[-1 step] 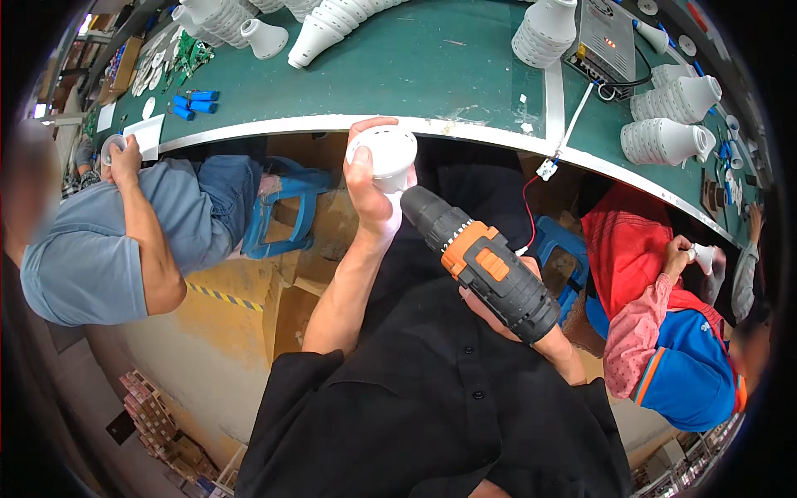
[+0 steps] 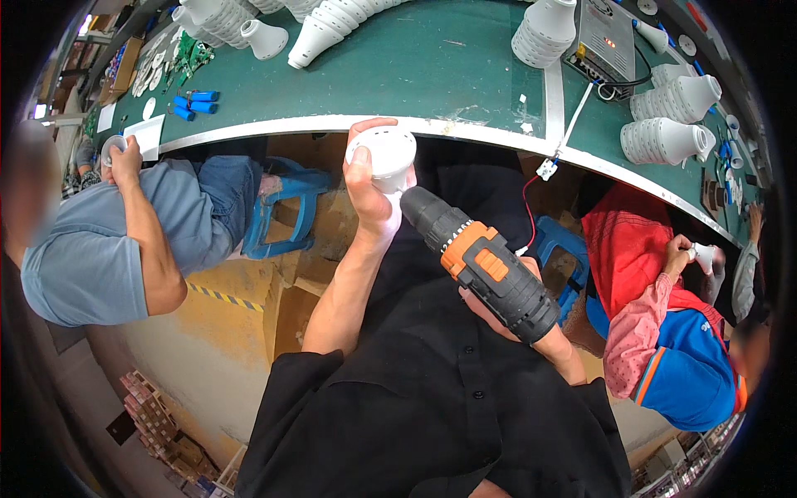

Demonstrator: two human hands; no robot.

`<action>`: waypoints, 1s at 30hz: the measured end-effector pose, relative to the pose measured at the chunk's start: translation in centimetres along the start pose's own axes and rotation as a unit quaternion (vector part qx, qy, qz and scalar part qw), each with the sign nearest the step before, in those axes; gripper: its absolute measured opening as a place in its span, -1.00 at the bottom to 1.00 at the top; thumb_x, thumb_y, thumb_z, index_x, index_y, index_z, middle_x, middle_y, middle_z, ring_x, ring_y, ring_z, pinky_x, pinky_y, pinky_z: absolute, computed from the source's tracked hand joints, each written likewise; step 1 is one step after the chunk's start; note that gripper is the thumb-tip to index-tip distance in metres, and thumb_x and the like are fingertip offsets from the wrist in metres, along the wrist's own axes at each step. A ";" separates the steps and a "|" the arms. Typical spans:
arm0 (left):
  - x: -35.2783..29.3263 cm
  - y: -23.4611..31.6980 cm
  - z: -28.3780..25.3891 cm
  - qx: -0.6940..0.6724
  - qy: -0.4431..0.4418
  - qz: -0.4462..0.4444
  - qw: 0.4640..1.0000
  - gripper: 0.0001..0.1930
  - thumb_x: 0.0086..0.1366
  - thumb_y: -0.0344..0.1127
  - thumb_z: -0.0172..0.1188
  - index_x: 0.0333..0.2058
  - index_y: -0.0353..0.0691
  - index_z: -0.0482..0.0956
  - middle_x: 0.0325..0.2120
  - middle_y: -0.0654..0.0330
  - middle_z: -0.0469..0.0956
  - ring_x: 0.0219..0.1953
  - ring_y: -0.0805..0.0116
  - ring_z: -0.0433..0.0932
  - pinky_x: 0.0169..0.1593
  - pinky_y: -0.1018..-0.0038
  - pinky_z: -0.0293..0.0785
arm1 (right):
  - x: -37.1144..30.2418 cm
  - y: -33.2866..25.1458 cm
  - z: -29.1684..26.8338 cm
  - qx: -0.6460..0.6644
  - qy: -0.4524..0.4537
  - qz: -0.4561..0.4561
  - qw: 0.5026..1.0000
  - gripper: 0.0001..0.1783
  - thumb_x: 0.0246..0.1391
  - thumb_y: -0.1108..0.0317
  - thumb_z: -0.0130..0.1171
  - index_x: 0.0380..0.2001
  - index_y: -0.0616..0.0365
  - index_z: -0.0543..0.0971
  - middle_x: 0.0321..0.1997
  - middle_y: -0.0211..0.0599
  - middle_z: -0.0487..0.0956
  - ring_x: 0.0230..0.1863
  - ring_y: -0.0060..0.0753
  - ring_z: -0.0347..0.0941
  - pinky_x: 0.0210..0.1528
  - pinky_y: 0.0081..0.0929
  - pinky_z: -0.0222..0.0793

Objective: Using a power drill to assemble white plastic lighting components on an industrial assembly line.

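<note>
Drill: the black-and-orange drill is slanting across the front of the black shirt, its long axis running from lower right to upper left, its nose aiming at the narrow neck of the cup.
Right grip: the right grip is closing around the drill from beneath; the handle and most of the fingers are hiding under the body.
Cup: the white cup is sitting just beyond the drill's nose, up and to the left of the right grip, wide face up, neck down; whether nose and neck are touching, I cannot tell.
Left grip: the left grip, the nearer one, is pinching the cup, thumb on its side, fingers wrapping behind the rim.
Surfaces: the cup is looking like smooth, matte plastic, round and flaring, with small slots around its face; the drill is mixing ribbed dark parts with smoother orange ones; a bright glow is lighting the palm below the cup.
Worktop: beyond the cup, the green worktop is showing scuffs and a pale edge.
Stacks: nested white cups are standing beyond, right of centre, beside a perforated metal box; a curving row of cups is lying left of centre.
Blue tubes: short blue tubes are lying at the far left.
</note>
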State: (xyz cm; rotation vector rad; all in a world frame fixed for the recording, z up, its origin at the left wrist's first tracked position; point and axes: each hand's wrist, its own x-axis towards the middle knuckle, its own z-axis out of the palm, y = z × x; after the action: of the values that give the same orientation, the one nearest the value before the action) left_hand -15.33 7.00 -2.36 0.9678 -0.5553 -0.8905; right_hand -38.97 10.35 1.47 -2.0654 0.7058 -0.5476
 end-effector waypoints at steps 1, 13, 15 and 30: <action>0.0 0.0 -0.1 0.000 -0.002 0.003 1.000 -0.42 0.30 0.11 -0.17 -0.07 -0.38 0.41 -0.60 0.11 0.43 -0.63 0.40 0.37 -0.59 0.52 0.28 | 0.0 0.0 0.0 0.001 -0.014 0.007 1.000 -0.58 -0.13 0.41 0.47 -0.12 -0.01 0.63 -0.17 -0.45 0.64 -0.14 -0.25 0.50 -0.09 -0.29 0.28; 0.3 -0.1 -0.1 -0.017 -0.014 0.006 1.000 -0.42 0.33 0.10 -0.18 -0.08 -0.39 0.42 -0.62 0.09 0.43 -0.65 0.39 0.38 -0.60 0.52 0.32 | -0.8 0.3 -0.2 -0.005 -0.009 0.001 1.000 -0.60 -0.14 0.44 0.46 -0.15 -0.01 0.63 -0.18 -0.44 0.63 -0.14 -0.26 0.51 -0.08 -0.32 0.28; 0.4 -0.3 -0.1 -0.017 -0.011 0.002 1.000 -0.43 0.33 0.10 -0.18 -0.08 -0.39 0.42 -0.62 0.09 0.43 -0.65 0.39 0.38 -0.60 0.52 0.33 | -0.7 0.1 -0.3 0.013 -0.016 0.027 0.999 -0.61 -0.14 0.44 0.45 -0.16 -0.01 0.63 -0.18 -0.44 0.63 -0.13 -0.26 0.51 -0.08 -0.31 0.28; 2.0 0.4 -1.9 0.007 0.024 0.023 0.999 -0.39 0.39 0.12 -0.32 -0.08 -0.36 0.45 -0.57 0.09 0.48 -0.68 0.38 0.39 -0.65 0.50 0.30 | 0.1 0.3 -0.7 0.082 -0.002 0.017 0.996 -0.69 -0.15 0.48 0.42 -0.25 0.07 0.62 -0.34 -0.35 0.63 -0.33 -0.22 0.57 -0.27 -0.34 0.41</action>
State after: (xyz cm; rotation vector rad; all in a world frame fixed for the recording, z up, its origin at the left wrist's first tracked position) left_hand -12.67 6.32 -2.93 0.9838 -0.5421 -0.8214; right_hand -39.40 9.77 1.59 -1.8975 0.6711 -0.5637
